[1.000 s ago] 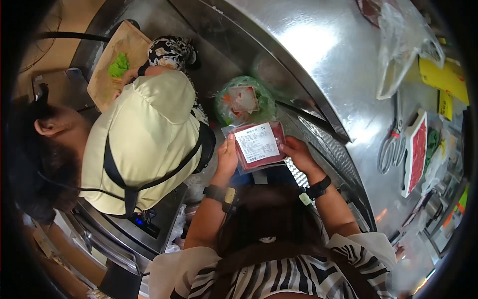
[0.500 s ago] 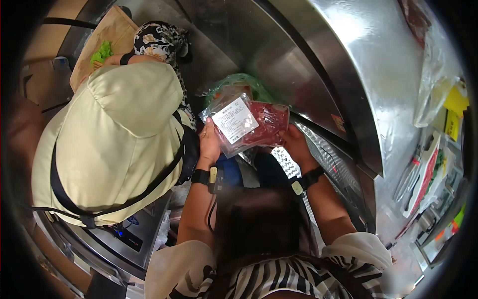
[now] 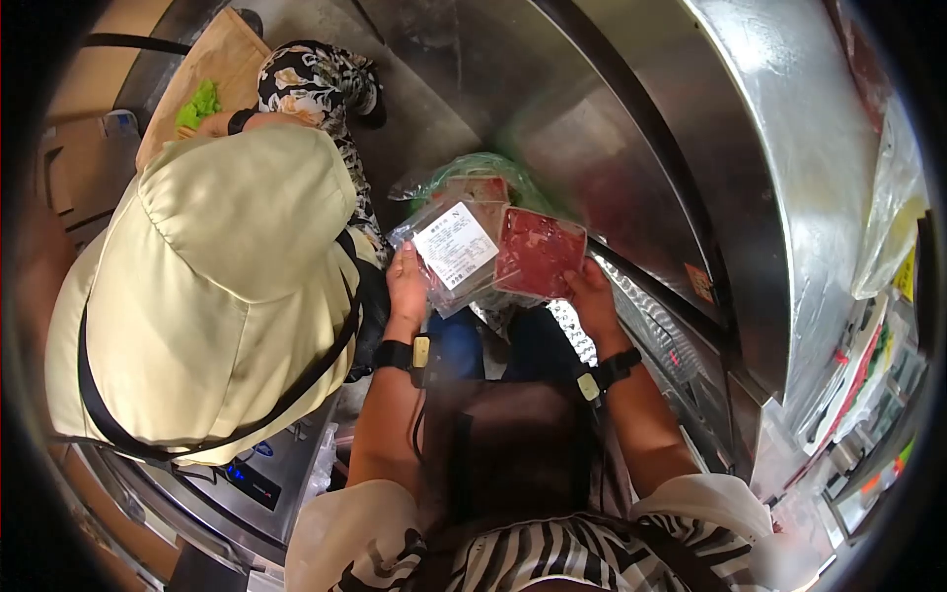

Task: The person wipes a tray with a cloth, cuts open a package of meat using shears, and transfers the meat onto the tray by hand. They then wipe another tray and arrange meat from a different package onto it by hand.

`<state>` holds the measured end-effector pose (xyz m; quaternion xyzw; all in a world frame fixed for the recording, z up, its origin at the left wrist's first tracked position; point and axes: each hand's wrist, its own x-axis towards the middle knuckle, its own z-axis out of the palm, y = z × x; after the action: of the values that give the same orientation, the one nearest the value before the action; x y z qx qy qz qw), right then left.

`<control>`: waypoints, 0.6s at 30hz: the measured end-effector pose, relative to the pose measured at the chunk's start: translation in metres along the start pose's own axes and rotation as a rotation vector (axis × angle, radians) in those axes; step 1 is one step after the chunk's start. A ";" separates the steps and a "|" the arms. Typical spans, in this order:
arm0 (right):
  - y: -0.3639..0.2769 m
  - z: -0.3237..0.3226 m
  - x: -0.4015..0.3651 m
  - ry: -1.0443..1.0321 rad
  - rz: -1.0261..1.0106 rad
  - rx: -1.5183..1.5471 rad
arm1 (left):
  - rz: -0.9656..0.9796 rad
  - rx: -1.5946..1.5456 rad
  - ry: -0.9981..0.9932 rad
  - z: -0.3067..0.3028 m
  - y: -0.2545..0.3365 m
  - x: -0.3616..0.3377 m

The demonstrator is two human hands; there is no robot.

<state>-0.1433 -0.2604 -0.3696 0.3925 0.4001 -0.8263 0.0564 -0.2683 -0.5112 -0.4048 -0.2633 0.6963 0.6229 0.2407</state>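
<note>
Steel panel — meat pack in right hand.

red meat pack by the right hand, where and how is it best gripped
Probably by the lower right corner of the red meat pack, coming from the right, thumb and fingers pinching the edge. It is flat and squarish, and the right hand holds it there; its left edge adjoins the labelled clear packaging in the left hand.
</note>
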 end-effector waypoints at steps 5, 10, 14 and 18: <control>0.009 -0.009 0.001 0.078 -0.058 -0.068 | 0.210 0.121 0.154 0.010 -0.040 0.025; 0.023 -0.014 0.004 0.204 -0.265 -0.360 | 0.444 0.513 0.383 0.033 -0.031 0.033; 0.029 -0.018 0.010 0.213 -0.267 -0.291 | 0.500 0.524 0.470 0.033 -0.016 0.049; 0.019 -0.009 0.001 0.226 -0.256 -0.372 | 0.492 0.542 0.489 0.032 -0.021 0.055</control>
<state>-0.1312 -0.2669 -0.3855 0.4115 0.5954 -0.6897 -0.0225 -0.2954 -0.4852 -0.4602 -0.1567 0.9129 0.3759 -0.0261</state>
